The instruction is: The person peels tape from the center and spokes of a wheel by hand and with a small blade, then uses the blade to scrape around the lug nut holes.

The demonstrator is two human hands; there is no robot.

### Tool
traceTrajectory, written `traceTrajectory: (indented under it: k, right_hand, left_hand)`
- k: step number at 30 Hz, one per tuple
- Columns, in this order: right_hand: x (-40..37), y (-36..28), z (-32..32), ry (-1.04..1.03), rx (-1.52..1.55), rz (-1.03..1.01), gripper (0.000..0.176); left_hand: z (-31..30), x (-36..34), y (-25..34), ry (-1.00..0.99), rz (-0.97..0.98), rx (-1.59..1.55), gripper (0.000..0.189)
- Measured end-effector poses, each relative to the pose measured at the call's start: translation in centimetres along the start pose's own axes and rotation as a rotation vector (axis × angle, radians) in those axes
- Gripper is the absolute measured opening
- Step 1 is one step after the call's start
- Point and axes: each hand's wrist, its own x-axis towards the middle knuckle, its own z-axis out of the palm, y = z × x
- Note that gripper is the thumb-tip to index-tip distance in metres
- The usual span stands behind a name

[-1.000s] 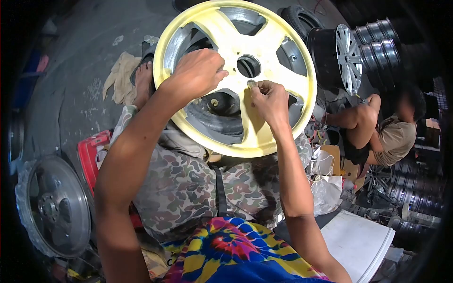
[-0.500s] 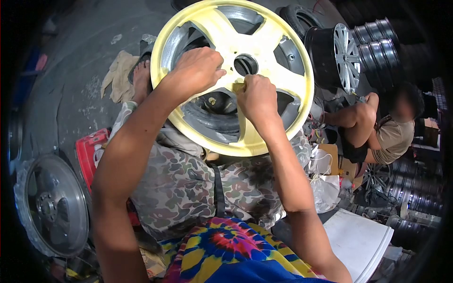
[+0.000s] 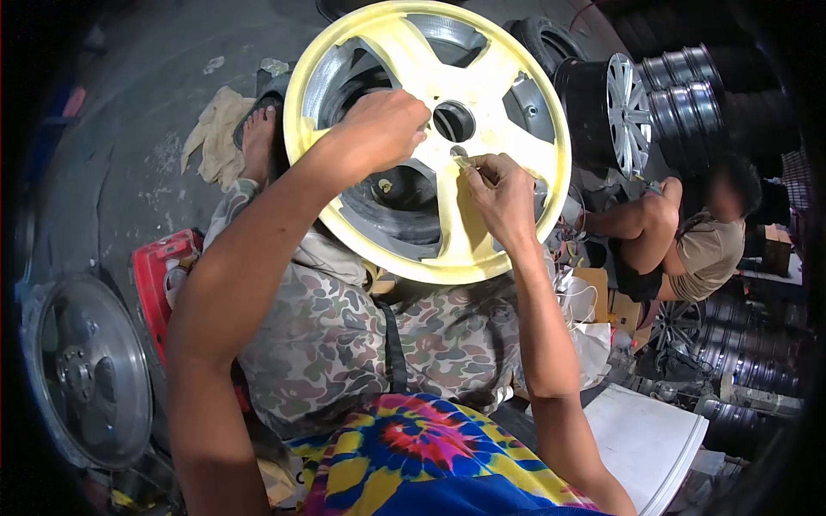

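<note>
Grey floor [image 3: 163, 112] is filling the upper left of the frame, leaving open room beyond the left rim of the pale yellow wheel [image 3: 486, 122]. Camouflage trousers [image 3: 335, 344] are bordering the wheel's lower edge; the wheel itself is occupying upper centre, its top edge almost reaching the frame's border. Right side tighter: a seated person [image 3: 701, 249] is occupying mid-right, and a silver-spoked wheel [image 3: 626, 116] is standing near the right rim. A crumpled cloth [image 3: 213, 142] is lying at upper left.

Grip: left hand [image 3: 385, 127] is curling over the left spoke near the hub; fingertips hidden, contents cannot be told. Right hand [image 3: 502, 193] is pinching a small thin piece [image 3: 463, 162] narrowly between thumb and forefinger, beside a small hole below the central bore.

Appearance: yellow is covering spokes and rim; silver-grey is showing inside the barrel.
</note>
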Motion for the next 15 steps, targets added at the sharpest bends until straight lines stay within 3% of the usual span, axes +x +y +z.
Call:
traceTrajectory:
  k: [3,14,15]
  right_hand:
    - [0.1,-0.2,0.4,0.009,-0.001,0.006,0.021]
    - [0.5,-1.0,0.4,-0.052,-0.014,0.033,0.023]
    - [0.5,-1.2,0.2,-0.062,-0.073,-0.072,0.021]
  left_hand:
    - [1.6,0.7,0.3,0.005,0.075,-0.019,0.019]
    - [2.0,1.6,0.8,-0.084,0.033,-0.009,0.021]
    - [1.9,1.6,0.9,-0.093,0.028,-0.017,0.021]
